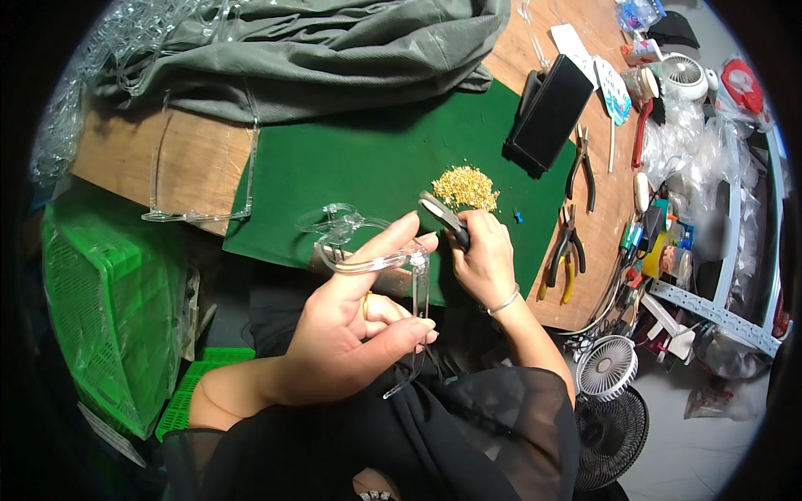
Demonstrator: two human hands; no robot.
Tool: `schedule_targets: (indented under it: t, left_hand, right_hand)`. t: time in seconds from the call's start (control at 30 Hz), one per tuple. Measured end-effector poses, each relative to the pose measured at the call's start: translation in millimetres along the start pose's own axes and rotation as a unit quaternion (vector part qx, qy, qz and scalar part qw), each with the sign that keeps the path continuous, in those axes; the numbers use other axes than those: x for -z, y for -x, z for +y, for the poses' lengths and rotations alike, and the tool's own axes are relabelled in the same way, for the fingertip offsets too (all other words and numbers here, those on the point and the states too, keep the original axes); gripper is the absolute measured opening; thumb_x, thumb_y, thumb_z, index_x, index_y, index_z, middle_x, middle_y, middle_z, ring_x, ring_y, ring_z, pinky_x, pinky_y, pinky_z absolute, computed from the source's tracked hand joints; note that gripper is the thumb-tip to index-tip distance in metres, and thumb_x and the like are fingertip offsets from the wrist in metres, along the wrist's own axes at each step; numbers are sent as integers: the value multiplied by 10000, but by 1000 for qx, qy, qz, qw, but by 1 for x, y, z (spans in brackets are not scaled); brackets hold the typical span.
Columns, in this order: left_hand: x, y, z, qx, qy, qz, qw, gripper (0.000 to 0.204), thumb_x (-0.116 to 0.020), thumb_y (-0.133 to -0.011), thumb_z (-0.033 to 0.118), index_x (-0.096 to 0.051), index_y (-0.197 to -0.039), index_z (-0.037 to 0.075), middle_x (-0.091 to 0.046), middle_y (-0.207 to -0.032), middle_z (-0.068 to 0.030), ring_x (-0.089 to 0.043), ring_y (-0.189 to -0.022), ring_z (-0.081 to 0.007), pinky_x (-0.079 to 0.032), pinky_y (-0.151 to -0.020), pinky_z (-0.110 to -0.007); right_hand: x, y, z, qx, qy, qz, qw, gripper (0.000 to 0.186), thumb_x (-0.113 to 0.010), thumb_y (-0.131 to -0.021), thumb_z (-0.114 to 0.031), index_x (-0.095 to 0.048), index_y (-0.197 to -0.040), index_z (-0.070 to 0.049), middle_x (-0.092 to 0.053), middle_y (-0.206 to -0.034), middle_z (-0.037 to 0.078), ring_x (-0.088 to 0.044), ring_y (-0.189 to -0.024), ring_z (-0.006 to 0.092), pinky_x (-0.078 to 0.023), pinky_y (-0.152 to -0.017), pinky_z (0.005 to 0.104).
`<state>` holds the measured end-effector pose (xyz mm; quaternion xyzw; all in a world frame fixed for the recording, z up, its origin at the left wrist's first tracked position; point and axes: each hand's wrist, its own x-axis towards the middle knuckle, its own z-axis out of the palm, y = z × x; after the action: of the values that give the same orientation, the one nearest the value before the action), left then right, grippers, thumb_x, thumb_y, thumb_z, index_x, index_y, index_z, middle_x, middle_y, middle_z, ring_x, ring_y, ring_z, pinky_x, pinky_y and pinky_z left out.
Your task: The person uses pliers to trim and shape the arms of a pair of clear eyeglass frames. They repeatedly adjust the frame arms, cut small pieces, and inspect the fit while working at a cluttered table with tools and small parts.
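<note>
My left hand [359, 313] is closed on a clear plastic eyeglass frame [372, 264], fingers on its front and thumb against one temple arm. Over the green mat [334, 159], my right hand [487, 259] grips a pair of pliers [447, 219] with pale jaws and dark handles. The jaws point up and left, beside a heap of small gold-coloured metal pieces [465, 188]. A tiny blue piece [518, 217] lies on the mat right of that heap. Another clear eyeglass frame [200, 215] rests on the wooden table at the left.
Grey cloth [301, 58] covers the table's back, with many clear frames [134, 42] piled at its left. A phone [551, 113] and two more pliers [580, 171] lie at right. Green crates [113, 309] stand left; fans [607, 367] stand lower right.
</note>
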<state>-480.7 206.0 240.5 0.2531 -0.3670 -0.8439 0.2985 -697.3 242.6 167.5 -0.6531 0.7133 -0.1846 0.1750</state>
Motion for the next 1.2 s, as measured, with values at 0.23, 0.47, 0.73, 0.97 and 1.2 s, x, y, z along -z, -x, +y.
schedule_targets:
  t: [0.23, 0.47, 0.73, 0.97, 1.2]
  left_hand:
    - [-1, 4, -2, 79, 62, 4, 995, 791, -607, -798, -79, -173, -1441, 75, -554, -1098, -88, -540, -742, -30, -457, -688, -165]
    - [-6, 9, 1, 97, 71, -17, 993, 764, -588, -811, -81, -195, -1442, 94, -533, -924, -25, -531, -715, -22, -446, -671, -164]
    - [0, 14, -1, 97, 61, -62, 992, 787, -596, -794, -121, -184, -1437, 69, -550, -958, -62, -580, -872, -96, -491, -770, -220]
    - [-1, 11, -1, 113, 76, -62, 989, 789, -616, -777, -129, -211, -1428, 59, -552, -938, -64, -600, -871, -114, -510, -777, -234]
    - [0, 12, -2, 126, 91, -63, 986, 796, -626, -771, -126, -212, -1426, 53, -556, -938, -63, -601, -859, -105, -500, -771, -220]
  right_hand:
    - [55, 3, -62, 115, -275, 30, 954, 195, -675, -678, 23, -563, -828, -31, -590, -768, 79, -584, -677, 235, -451, -621, 313]
    - [46, 1, -77, 187, -346, 47, 918, 148, -707, -735, -34, -573, -797, -32, -602, -726, 70, -575, -628, 204, -438, -576, 295]
    - [43, 5, -76, 237, -315, 93, 914, 140, -702, -750, -35, -576, -812, -44, -605, -728, 65, -580, -616, 196, -444, -581, 308]
    - [42, 9, -73, 240, -322, 102, 910, 153, -718, -751, -70, -585, -825, -57, -608, -739, 66, -586, -637, 192, -448, -596, 316]
    - [47, 6, -70, 269, -298, 71, 913, 159, -719, -752, -85, -583, -828, -57, -602, -739, 61, -583, -636, 198, -445, -599, 321]
